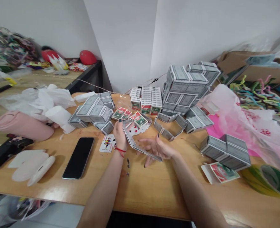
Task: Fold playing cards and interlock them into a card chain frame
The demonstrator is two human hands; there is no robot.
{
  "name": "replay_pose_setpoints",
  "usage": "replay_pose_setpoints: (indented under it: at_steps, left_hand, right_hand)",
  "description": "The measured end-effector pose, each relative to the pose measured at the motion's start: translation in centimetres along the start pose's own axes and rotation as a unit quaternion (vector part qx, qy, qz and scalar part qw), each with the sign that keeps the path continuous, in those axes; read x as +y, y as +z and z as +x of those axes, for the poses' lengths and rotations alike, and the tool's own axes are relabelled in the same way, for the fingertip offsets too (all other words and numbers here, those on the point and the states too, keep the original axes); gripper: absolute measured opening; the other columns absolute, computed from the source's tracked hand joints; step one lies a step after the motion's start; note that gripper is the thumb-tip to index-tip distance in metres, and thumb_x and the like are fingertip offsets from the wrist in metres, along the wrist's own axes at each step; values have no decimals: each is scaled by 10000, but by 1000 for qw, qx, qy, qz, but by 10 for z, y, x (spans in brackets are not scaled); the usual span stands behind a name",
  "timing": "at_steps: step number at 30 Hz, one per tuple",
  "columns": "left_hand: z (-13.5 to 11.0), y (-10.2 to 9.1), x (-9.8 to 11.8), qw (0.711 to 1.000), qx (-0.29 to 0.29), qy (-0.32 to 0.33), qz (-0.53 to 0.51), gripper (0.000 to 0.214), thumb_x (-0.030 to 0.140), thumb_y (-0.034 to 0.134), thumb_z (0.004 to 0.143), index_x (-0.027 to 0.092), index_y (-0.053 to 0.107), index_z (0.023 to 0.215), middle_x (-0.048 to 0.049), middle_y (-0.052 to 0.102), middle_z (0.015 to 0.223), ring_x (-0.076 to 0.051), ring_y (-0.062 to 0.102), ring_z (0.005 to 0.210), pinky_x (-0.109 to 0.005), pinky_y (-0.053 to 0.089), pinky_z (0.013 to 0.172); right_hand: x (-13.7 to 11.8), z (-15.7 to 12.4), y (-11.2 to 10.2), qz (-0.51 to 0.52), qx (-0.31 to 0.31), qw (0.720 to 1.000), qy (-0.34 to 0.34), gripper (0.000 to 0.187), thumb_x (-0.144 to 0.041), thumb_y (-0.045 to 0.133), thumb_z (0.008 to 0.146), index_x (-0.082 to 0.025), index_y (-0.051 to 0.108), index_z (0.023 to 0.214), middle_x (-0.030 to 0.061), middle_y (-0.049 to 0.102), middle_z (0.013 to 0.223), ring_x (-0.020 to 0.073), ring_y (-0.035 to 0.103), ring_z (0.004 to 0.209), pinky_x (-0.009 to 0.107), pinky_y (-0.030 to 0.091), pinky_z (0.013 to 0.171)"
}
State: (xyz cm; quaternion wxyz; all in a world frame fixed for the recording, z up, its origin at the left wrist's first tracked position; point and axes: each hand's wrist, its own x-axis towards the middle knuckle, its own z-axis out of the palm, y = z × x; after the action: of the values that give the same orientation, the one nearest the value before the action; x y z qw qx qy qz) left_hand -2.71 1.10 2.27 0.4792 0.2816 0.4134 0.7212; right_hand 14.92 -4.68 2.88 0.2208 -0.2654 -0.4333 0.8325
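My left hand (120,134), with a red string at the wrist, is closed on the upper end of a long fanned row of playing cards (140,147) that slants down to the right. Under the row's lower end lies my right hand (157,148), fingers spread. Loose cards (133,128) lie face up on the wooden table (144,186) just behind the hands, and a joker card (107,143) lies left of my left wrist. Boxed decks (146,100) stand in rows further back.
Grey card-block stacks rise at the back right (187,87), back left (93,110) and right (226,152). A black phone (79,157) lies left, with white plastic pieces (30,166) beside it. A pink bag (239,123), tissue (42,101) and an open card box (220,172) are nearby.
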Motion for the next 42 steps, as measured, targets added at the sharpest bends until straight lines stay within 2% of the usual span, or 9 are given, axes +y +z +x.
replay_pose_setpoints:
  at_steps: [6,10,12,18,25,30,34,37,42]
  left_hand:
    - [5,-4,-5,997,67,25,3,173,331,486,732,169,524,779,-9,598,864,-146,576,827,-344,502,763]
    - [6,-8,-9,999,43,23,12,187,334,477,738,162,538,783,-13,595,838,-145,582,796,-329,508,740]
    - [6,-9,-11,999,27,20,30,203,343,479,738,155,547,771,-16,594,795,-144,589,760,-314,509,721]
    - [5,-12,-12,995,-39,-17,92,203,341,519,716,149,575,746,-10,612,723,-142,596,672,-301,507,660]
    - [8,-23,-11,965,-109,36,235,307,303,407,775,144,632,641,-27,637,646,-149,603,647,-254,473,629]
    - [14,-28,-13,922,-91,76,368,352,331,446,779,148,615,531,-26,634,573,-146,599,615,-238,448,645]
    - [20,-32,-8,884,-98,108,445,321,334,441,794,160,621,593,-23,658,669,-135,595,676,-229,433,691]
    - [25,-37,-2,825,-106,168,530,256,346,475,783,172,635,683,-32,644,747,-153,559,762,-252,409,740]
    - [28,-42,1,719,-202,185,639,297,437,554,728,221,633,917,-51,577,938,-200,486,879,-313,364,809]
  right_hand:
    - [-9,8,-2,73,169,971,-154,742,-687,64,770,-197,459,1163,148,601,1037,244,639,812,452,487,685]
    - [1,18,-12,48,261,931,-251,541,-605,247,813,-226,457,1138,115,580,1059,233,608,886,447,489,738]
    - [8,21,-15,17,279,926,-256,435,-521,379,805,-270,420,1157,80,576,1053,202,613,795,413,513,668]
    - [20,29,-16,-54,336,901,-268,461,-388,563,732,-282,383,1143,21,570,903,140,569,647,297,513,540]
    - [22,26,-22,-140,382,863,-300,250,-347,522,761,-220,526,976,43,578,979,182,549,890,340,468,778]
    - [24,25,-25,-185,385,859,-283,203,-301,484,763,-199,570,917,39,592,937,165,565,771,332,458,748]
    - [24,24,-27,-236,397,842,-278,165,-234,461,726,-178,600,795,40,621,828,179,556,818,308,429,764]
    - [21,23,-26,-230,369,859,-270,175,-191,449,681,-174,599,767,39,635,788,176,563,798,297,425,749]
    - [18,23,-25,-177,311,896,-263,197,-169,425,651,-175,584,768,20,619,677,140,552,635,269,430,636]
